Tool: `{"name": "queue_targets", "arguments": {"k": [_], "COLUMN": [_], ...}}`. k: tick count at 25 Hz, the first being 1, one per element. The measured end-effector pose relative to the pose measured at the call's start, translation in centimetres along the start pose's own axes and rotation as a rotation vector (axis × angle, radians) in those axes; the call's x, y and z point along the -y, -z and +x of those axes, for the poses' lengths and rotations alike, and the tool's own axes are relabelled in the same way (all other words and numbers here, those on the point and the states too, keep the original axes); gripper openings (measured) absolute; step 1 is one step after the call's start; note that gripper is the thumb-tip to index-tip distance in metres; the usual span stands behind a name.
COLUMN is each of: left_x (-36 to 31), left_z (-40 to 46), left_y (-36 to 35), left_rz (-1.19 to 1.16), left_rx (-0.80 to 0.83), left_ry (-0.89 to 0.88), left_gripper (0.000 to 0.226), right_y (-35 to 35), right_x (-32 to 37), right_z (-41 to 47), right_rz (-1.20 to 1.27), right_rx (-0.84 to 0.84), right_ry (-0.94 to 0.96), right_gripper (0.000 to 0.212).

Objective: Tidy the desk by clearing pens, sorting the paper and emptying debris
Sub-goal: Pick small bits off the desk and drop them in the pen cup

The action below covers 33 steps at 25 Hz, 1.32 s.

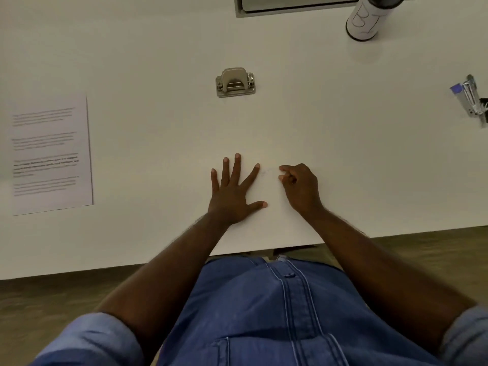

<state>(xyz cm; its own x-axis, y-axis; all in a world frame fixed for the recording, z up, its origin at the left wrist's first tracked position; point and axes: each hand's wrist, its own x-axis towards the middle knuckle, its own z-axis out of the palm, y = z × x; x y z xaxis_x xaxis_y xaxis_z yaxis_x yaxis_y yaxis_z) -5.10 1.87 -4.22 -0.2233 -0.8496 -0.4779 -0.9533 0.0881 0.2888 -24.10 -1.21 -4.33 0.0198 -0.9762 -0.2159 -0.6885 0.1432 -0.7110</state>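
My left hand (235,192) lies flat on the white desk (158,62) with its fingers spread wide. Just to its right, my right hand (299,187) rests on the desk with fingers curled inward; whether anything sits under the fingertips is too small to tell. A printed sheet of paper (50,154) lies at the left side of the desk. A grey hole punch (235,82) stands beyond my hands, in the middle of the desk.
A white cylindrical container with a dark rim (365,18) stands at the back right. A blue and silver stapler (468,99) lies open at the right edge. A grey recessed panel (295,5) sits at the back. The desk's front edge runs just before my body.
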Motion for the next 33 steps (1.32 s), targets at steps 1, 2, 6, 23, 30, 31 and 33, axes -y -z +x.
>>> {"name": "queue_targets", "arguments": {"k": [1,2,6,23,30,31,33], "left_x": [-0.1,-0.1,1.3,7.7,7.8,7.8,7.8], "left_z": [0.0,0.0,-0.6,-5.2,-4.7,-4.6,-4.4], "left_y": [0.0,0.0,0.7,2.0,2.4,2.4,2.5], "left_rz": [0.008,0.009,-0.097,-0.173,-0.172,-0.169,-0.165], "left_rx": [0.004,0.011,-0.019,-0.141,-0.153,-0.154,-0.157], "left_ry": [-0.003,-0.014,-0.002,0.116,0.084,0.079,0.070], "left_gripper": [0.093,0.092,0.087,0.085,0.080,0.078,0.077], "right_y": [-0.4,-0.7,-1.9,-3.1,-2.6,-2.6,-2.9], "right_x": [-0.4,-0.8,-0.2,2.4,3.1,3.5,4.0], "right_z": [-0.6,-1.2,-2.3,1.8,2.1,2.2,2.0], "right_rz": [-0.037,-0.097,-0.358,0.097,-0.413,-0.490,-0.621], "right_rx": [-0.007,-0.018,-0.038,-0.112,0.316,0.338,0.288], "right_ry": [0.042,0.092,0.160,0.127,0.242,0.231,0.304], "right_gripper": [0.028,0.032,0.040,0.026,0.033,0.028,0.009]}}
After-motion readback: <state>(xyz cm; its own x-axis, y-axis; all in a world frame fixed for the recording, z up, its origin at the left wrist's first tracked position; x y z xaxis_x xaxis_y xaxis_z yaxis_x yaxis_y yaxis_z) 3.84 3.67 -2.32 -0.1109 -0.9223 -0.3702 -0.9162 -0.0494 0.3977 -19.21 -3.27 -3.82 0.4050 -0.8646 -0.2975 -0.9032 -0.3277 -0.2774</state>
